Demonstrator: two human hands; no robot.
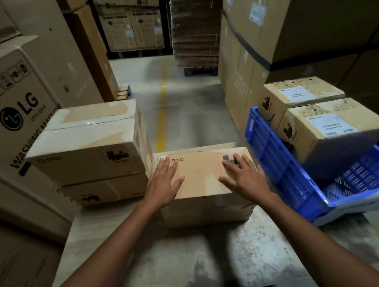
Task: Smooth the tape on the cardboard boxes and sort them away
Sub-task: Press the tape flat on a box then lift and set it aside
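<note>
The box in the middle (199,176) carries the word "PICO" in dark letters on its top face, near the far edge. The same "PICO" stands, smaller, on the front face of the upper box of the left stack (85,158). A black-framed sticker there reads perhaps "UN 3481", but the letters are blurred. The large carton on the left (20,113) shows the LG logo with "Life's Good", "WASHING MACHINE" in big black letters, and a row of handling pictograms above. "LG" is also readable on the far cartons (132,24). In the blue crate (264,147), the nearer box (332,130) has a white label with barcodes and the farther box (298,94) a white label; both texts are too small to read.
</note>
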